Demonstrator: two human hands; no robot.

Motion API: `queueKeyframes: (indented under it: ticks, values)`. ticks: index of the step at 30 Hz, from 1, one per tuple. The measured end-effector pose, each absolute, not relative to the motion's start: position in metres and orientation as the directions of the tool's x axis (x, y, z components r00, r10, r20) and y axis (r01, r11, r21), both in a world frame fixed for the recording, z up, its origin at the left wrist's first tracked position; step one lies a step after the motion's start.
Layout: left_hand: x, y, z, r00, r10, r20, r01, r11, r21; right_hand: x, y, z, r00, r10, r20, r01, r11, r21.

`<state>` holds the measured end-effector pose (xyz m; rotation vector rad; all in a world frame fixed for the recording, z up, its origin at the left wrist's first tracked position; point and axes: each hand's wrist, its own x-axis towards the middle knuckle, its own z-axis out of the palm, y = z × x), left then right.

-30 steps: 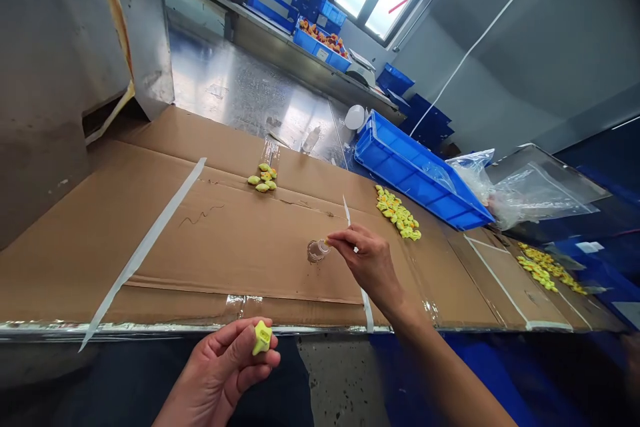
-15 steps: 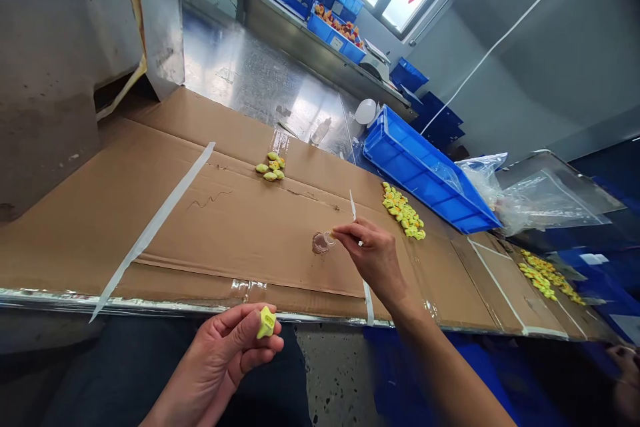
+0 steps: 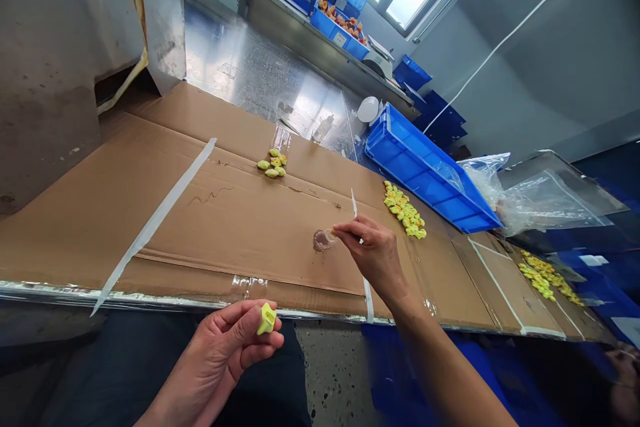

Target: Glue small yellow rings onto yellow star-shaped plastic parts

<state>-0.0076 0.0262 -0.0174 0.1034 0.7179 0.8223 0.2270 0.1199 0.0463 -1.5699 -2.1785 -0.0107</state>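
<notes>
My left hand (image 3: 235, 347), low in front of the table edge, pinches a small yellow star-shaped piece (image 3: 267, 319) between thumb and fingers. A slot-like recess shows on the side of the piece facing me. Over the cardboard, my right hand (image 3: 370, 247) is closed in a pinch. Its fingertips meet the rim of a small clear cup (image 3: 321, 241) with brownish stuff in or under it. Whether they grip the rim or a thin tool is too small to tell. Beyond lie a few yellow pieces (image 3: 273, 164) and a larger yellow cluster (image 3: 405, 210).
Brown cardboard (image 3: 260, 227) with white tape strips (image 3: 155, 227) covers the table. A blue crate (image 3: 430, 167) stands at the back right beside clear plastic bags (image 3: 540, 197). More yellow pieces (image 3: 547, 277) lie far right. A metal housing (image 3: 85, 67) rises at the left.
Both hands keep nearly the same place and grip. The yellow star-shaped piece has turned slightly in my left fingers. The whole view has shifted a little.
</notes>
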Motion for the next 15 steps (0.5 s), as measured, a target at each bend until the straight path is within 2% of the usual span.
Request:
queueKeyframes:
  ticks: [15]
  values:
    - [-0.0057,0.0283,-0.0172,0.456,0.702,-0.546,-0.636,0.687,0.352,0.2278,0.1192,0.047,-0.254,0.898,0.36,0.897,0.357,-0.259]
